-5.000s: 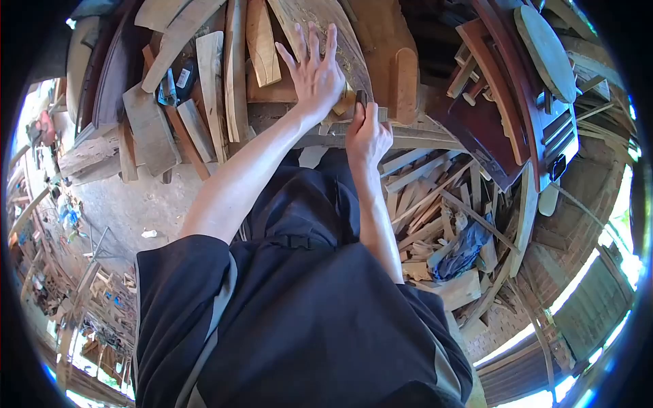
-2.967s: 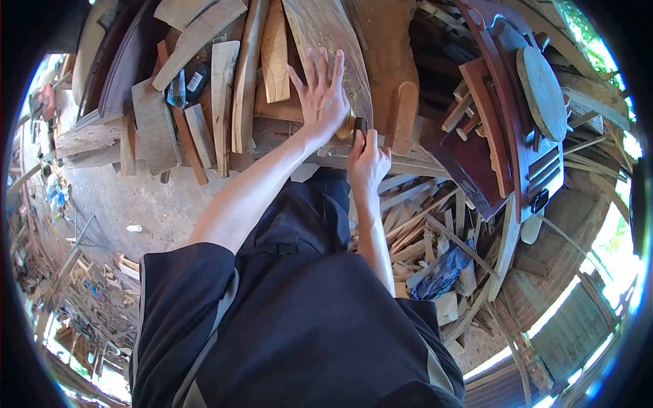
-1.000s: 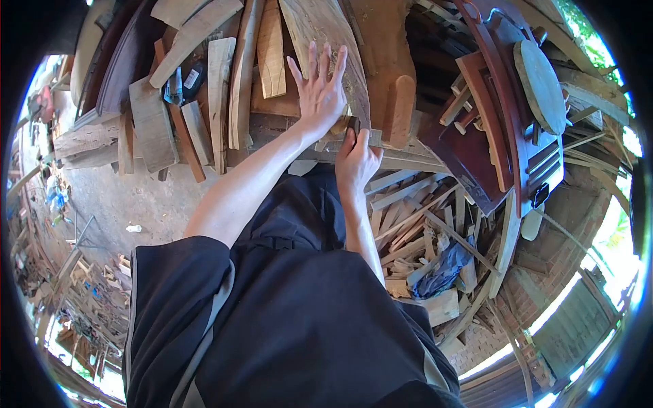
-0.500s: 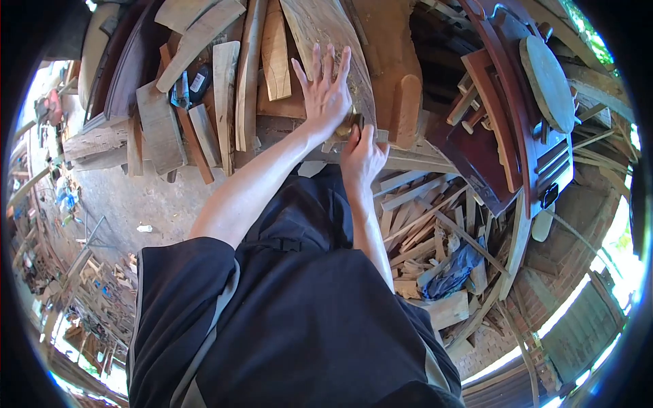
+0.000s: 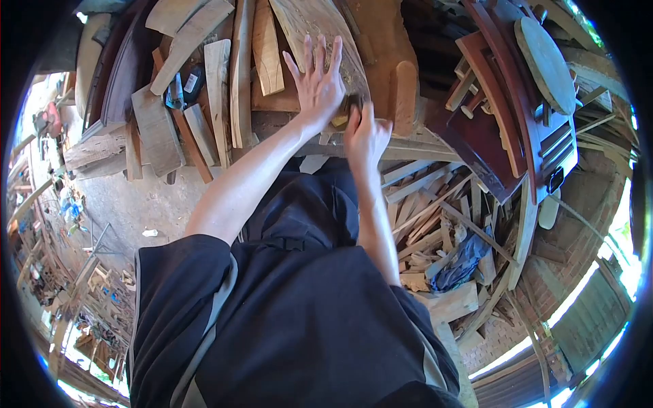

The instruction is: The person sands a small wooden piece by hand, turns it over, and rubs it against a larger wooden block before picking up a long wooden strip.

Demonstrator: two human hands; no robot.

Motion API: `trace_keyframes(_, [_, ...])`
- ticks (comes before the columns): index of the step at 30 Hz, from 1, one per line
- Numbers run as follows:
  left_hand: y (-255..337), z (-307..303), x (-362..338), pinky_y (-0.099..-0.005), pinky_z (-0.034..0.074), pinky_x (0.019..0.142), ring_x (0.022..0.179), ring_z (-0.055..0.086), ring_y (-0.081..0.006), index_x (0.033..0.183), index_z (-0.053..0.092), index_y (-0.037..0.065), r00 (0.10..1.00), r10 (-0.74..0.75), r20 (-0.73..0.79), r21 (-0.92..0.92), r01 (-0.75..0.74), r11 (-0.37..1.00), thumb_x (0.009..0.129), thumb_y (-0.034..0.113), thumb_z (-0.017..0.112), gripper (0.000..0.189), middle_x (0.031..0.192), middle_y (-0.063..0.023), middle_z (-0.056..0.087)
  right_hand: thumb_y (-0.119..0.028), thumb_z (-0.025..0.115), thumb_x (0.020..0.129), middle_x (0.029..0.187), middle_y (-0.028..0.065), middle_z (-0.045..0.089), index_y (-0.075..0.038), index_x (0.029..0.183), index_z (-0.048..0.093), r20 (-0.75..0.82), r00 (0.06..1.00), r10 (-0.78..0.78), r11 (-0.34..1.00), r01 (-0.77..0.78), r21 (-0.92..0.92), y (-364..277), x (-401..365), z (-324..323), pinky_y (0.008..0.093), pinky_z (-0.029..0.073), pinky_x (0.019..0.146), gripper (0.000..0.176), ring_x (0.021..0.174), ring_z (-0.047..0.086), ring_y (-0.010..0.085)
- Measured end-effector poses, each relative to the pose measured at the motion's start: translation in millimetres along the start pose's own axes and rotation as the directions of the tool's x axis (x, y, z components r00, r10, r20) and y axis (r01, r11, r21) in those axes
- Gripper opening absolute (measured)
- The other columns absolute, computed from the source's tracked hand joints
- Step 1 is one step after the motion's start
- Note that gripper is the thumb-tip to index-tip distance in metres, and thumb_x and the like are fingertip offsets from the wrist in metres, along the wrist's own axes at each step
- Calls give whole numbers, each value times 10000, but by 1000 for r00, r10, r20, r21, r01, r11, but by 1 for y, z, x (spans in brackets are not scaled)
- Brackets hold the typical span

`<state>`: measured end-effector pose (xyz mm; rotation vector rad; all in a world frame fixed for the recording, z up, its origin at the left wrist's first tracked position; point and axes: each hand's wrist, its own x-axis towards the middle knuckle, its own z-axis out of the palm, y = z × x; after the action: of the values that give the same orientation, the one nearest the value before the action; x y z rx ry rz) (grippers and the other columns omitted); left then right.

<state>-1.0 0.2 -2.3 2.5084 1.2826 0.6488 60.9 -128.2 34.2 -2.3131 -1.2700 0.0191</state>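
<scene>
The left hand (image 5: pixel 318 81) lies flat, fingers spread, pressing the board (image 5: pixel 307 20) on the bench (image 5: pixel 269 124). The right hand (image 5: pixel 365 136) grips a plane (image 5: pixel 352 103) at the board's near end. This looks like shaving, and the next stroke needs steady pressure.

The curved plank (image 5: pixel 320 24) is bare wood, pale, matt, rough with dust. Right of the plank, the chair frame (image 5: pixel 486 132) is dark red wood, glossy. Below the plank, scrap slats (image 5: pixel 422 211) are raw and matt; the small tool (image 5: pixel 354 103) at its edge seems dark metal.
</scene>
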Motion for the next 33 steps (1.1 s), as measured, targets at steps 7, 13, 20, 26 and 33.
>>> trace_keyframes(7, [3, -5, 0, -732, -60, 1174, 1558, 153, -427, 1635, 244, 185, 999, -36, -2, -30, 36, 999, 915, 111, 526, 778, 1625, -228, 328, -214, 605, 994, 538, 116, 601, -101, 851, 536, 30, 1000, -2, 1000, 2, -1, 1, 11, 1, 452, 414, 704, 195, 518, 602, 342])
trace_keyframes(13, [4, -7, 2, -722, -34, 1179, 1557, 167, -410, 1642, 225, 202, 998, -65, 21, 4, 65, 998, 901, 91, 592, 834, 1631, -207, 323, -244, 596, 1006, 553, 167, 595, -95, 867, 558, 221, 975, 2, 1000, -8, 23, -2, -34, -44, 464, 447, 734, 207, 567, 602, 393])
trace_keyframes(20, [4, -9, -1, -721, -38, 1179, 1557, 165, -414, 1642, 219, 193, 998, -56, 21, -31, 57, 998, 909, 110, 593, 827, 1637, -207, 308, -239, 589, 1017, 536, 150, 564, -87, 850, 534, 174, 977, 124, 989, -136, 60, 4, -40, -54, 452, 432, 728, 232, 543, 558, 410])
trace_keyframes(26, [2, -4, 0, -718, -33, 1181, 1552, 185, -415, 1635, 247, 193, 999, -31, 7, 3, 31, 1000, 931, 119, 571, 779, 1621, -207, 344, -240, 588, 1016, 575, 159, 621, -97, 863, 552, 52, 998, 34, 999, -35, 16, -5, 3, -8, 440, 398, 779, 212, 566, 589, 363])
trace_keyframes(33, [6, -7, 2, -721, -15, 1183, 1546, 205, -413, 1630, 270, 211, 998, -63, -4, -21, 63, 998, 931, 99, 560, 765, 1619, -197, 353, -190, 591, 1000, 606, 112, 636, -107, 845, 532, -20, 999, 37, 998, -38, -53, -4, -13, -8, 419, 357, 766, 185, 535, 566, 317])
